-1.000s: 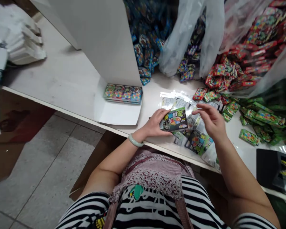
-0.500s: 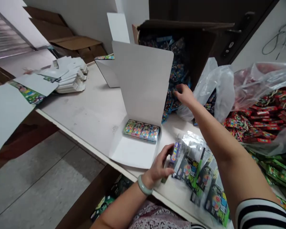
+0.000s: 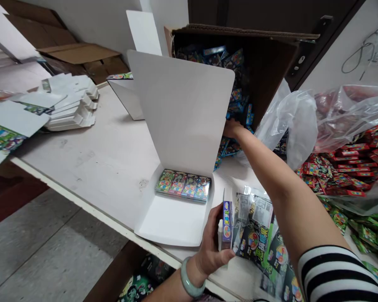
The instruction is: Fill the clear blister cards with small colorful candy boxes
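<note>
My left hand [image 3: 211, 246] is closed round a small purple and black packet [image 3: 227, 224], held on edge above the table's near edge. My right hand [image 3: 231, 128] reaches far forward into a brown cardboard box [image 3: 271, 54] full of blue packets [image 3: 236, 94]; its fingers are hidden behind the upright white flap. An open white carton [image 3: 176, 218] lies in front of me, with a row of colourful small packets [image 3: 183, 185] laid along its back fold and its tall flap [image 3: 182, 113] standing up.
Flat black and green sachets [image 3: 258, 235] lie under my right arm. Clear bags with red packets [image 3: 349, 163] and green packets [image 3: 368, 230] sit at the right. A stack of folded white cartons [image 3: 66, 109] lies far left. Another white carton [image 3: 126, 96] stands behind.
My right hand has pushed deeper into the box of blue packets. My left hand has lifted the packet slightly and turned it on edge. The camera has shifted a little.
</note>
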A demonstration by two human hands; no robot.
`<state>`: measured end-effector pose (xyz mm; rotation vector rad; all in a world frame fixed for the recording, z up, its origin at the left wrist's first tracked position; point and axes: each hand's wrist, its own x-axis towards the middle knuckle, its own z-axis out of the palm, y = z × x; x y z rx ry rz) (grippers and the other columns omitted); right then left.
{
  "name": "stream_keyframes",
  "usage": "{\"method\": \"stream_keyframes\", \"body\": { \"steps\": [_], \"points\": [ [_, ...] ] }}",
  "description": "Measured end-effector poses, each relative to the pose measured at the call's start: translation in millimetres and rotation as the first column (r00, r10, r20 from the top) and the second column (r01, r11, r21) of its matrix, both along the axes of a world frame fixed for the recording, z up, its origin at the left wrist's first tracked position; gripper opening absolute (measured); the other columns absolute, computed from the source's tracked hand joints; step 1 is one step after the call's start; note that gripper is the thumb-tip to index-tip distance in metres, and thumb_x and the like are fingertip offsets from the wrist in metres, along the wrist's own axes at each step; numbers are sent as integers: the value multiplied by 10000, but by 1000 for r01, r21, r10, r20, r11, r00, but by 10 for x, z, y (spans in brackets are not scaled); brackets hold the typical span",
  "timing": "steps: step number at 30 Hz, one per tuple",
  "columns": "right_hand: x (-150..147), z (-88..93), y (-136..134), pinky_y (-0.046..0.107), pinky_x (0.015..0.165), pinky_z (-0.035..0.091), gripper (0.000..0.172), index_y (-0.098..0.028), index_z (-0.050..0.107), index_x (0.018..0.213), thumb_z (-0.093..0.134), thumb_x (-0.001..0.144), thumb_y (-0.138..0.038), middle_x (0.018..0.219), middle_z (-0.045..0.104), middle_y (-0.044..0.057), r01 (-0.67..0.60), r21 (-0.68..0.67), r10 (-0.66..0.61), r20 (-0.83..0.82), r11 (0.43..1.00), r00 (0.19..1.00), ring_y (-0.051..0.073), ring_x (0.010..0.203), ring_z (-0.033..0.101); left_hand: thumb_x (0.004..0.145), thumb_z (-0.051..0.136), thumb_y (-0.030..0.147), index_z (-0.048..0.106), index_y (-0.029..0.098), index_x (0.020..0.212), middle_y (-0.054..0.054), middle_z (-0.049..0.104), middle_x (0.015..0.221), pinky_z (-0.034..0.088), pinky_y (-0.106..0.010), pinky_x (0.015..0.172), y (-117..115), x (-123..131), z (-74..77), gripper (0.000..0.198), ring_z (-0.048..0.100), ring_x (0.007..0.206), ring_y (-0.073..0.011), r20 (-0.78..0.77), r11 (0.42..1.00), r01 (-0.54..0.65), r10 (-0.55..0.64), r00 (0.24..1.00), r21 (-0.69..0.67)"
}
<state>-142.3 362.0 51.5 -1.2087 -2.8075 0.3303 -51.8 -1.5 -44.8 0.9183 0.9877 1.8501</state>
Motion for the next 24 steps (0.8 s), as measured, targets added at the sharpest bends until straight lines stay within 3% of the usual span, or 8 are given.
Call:
{"method": "stream_keyframes", "body": {
  "steps": [3, 6, 10, 13, 16, 20, 24],
  "points": [
    [218, 37, -199, 666, 1013, 407, 636, -233, 574, 1423, 537, 912, -608, 1508, 407, 214, 50, -50, -43, 128, 998, 991, 504, 1357, 392, 688, 802, 637, 426, 258, 1513, -144, 522, 1474, 374, -512, 1178, 6, -11, 11, 983, 495, 1358, -394, -11, 1000, -1, 1, 1000, -19],
    [548, -17, -452, 630, 1039, 413, 574, -239, 592, 1406, 629, 884, -474, 1580, 311, 188, -32, -3, 32, 147, 999, 989, 510, 1379, 352, 680, 794, 665, 426, 264, 1511, -142, 503, 1485, 380, -516, 1169, 14, -28, 7, 994, 489, 1365, -394, -60, 1000, -11, 9, 998, -28],
    [1037, -388, -874, 584, 1082, 401, 353, -146, 689, 1229, 554, 908, -198, 1445, 478, 222, -188, 76, 183, 79, 979, 980, 433, 1354, 395, 700, 762, 693, 400, 252, 1521, -151, 498, 1464, 392, -512, 1151, 29, -40, -58, 999, 509, 1337, -385, -167, 999, -16, 10, 986, -32],
    [1342, -739, -1145, 506, 1082, 436, 401, -122, 640, 1281, 508, 902, -112, 1375, 547, 210, -216, 49, 216, -1, 975, 976, 352, 1294, 470, 697, 756, 699, 388, 217, 1519, -163, 477, 1465, 390, -520, 1148, 47, -41, -142, 1022, 495, 1335, -384, -251, 999, -35, 29, 968, -22],
    [1584, -949, -1298, 486, 1096, 443, 453, -169, 594, 1318, 537, 873, -111, 1378, 543, 172, -197, 4, 194, -188, 980, 963, 301, 1290, 498, 682, 768, 696, 390, 193, 1510, -168, 489, 1433, 396, -527, 1138, 68, -50, -190, 1040, 508, 1304, -376, -318, 997, -81, 72, 945, -13],
    [1916, -931, -1453, 490, 1071, 480, 454, -224, 582, 1276, 645, 827, -229, 1312, 582, 133, -167, -96, 75, -605, 981, 793, 281, 1252, 556, 720, 753, 674, 418, 204, 1483, -160, 513, 1400, 443, -506, 1093, 101, -77, -170, 957, 540, 1264, -353, -359, 992, -123, 114, 926, -1],
    [2389, -734, -1744, 452, 1036, 522, 410, -268, 627, 1191, 716, 831, -441, 1213, 650, 91, -196, -256, -69, -754, 947, 653, 259, 1153, 629, 740, 734, 675, 458, 201, 1445, -162, 521, 1398, 464, -488, 1077, 149, -95, -162, 894, 543, 1272, -350, -391, 990, -141, 134, 911, 10]
  ]
}}
